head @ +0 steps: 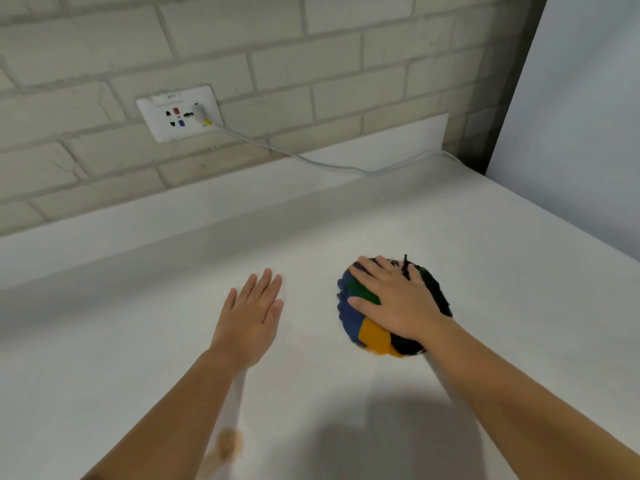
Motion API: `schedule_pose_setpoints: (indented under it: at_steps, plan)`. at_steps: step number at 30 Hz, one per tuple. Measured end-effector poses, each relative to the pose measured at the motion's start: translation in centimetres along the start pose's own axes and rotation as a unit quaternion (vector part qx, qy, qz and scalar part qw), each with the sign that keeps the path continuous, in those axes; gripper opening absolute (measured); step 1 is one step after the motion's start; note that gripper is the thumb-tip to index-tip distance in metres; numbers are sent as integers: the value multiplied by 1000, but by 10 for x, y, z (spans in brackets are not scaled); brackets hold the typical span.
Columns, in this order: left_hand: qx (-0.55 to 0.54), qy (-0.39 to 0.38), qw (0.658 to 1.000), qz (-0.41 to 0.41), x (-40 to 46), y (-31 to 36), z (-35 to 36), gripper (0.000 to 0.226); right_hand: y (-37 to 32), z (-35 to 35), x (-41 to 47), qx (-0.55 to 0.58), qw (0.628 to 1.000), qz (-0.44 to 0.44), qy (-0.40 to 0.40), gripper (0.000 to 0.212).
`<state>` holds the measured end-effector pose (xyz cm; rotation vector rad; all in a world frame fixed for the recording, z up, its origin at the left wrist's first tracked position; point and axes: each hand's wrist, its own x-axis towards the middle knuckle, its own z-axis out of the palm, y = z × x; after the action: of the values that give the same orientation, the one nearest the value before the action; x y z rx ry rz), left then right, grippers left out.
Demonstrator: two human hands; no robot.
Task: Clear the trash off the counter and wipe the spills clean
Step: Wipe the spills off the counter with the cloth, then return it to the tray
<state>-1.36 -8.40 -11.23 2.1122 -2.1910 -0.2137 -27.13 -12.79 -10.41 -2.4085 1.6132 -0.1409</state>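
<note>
Honestly, I'm pressing the cloth [360, 320] under my flat right hand [394, 299], left hand [251, 317] lying open on the desk [138, 341], and I'm risking missing the orange spill [227, 445] hiding beneath my left forearm.

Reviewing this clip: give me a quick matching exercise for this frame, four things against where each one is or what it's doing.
Things:
1. left hand
2. right hand
3. cloth
4. brown spill

States:
A. beside the left forearm, near the counter's front
B. under a palm
C. flat on bare counter
D. pressing on multicoloured fabric

Pairs: 1-C, 2-D, 3-B, 4-A
</note>
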Motion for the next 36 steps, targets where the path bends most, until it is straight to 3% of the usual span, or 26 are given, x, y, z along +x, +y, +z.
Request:
schedule_pose_setpoints:
  at_steps: [3, 5, 7, 9, 11, 13, 17, 19, 21, 25, 27, 28, 30, 33, 34, 36]
  plan:
    - [-6, 4, 1000, -5, -2, 0, 0, 50, 24, -3, 26, -24, 991, 126, 46, 64]
    - [-5, 4, 1000, -4, -2, 0, 0, 50, 1, 1, 43, -22, 985, 161, 51, 66]
    - [-1, 1, 1000, -5, -1, 0, -1, 50, -37, 8, 48, -11, 993, 112, 34, 68]
    - [3, -9, 1000, -9, 0, 0, -1, 50, -66, 15, 37, -15, 1000, 1, 8, 69]
    - [3, -10, 1000, -11, 1, 0, -1, 50, -63, 10, 21, -9, 997, -77, -21, 67]
    - [3, -9, 1000, -9, 0, 0, -1, 50, -34, -1, 12, 6, 995, -92, -27, 64]
    - [-11, -4, 1000, -1, -1, 0, -1, 50, 14, -9, 18, -30, 997, 72, 24, 62]
    - [-9, -1, 1000, 2, -1, 0, 0, 51, -6, -1, 30, -39, 984, 169, 33, 63]
    - [-6, -3, 1000, 4, 0, 0, 1, 51, -48, 9, 28, -15, 978, 206, 24, 63]
    - [-4, -5, 1000, 6, 1, 0, 1, 52, -91, 19, -33, -8, 1000, -11, -1, 61]
    - [-1, 0, 1000, 12, 0, 0, 1, 52, -62, 8, -61, 5, 999, -40, -14, 60]
    - [-4, 1, 1000, 14, -1, 0, 0, 52, -41, 3, -70, 4, 1000, -5, -13, 59]
    - [-14, 0, 1000, 21, -6, -1, 0, 52, -6, -2, -80, -23, 989, 147, 27, 58]
    - [-20, -8, 999, 32, -12, -4, -2, 52, -14, 1, -64, -14, 917, 389, 89, 60]
    - [-21, -11, 999, 36, -11, -5, -2, 52, -33, 3, -55, 10, 909, 408, 88, 61]
    - [-22, -17, 998, 47, -9, -9, -4, 52, -78, 17, -53, 3, 949, 307, 64, 62]
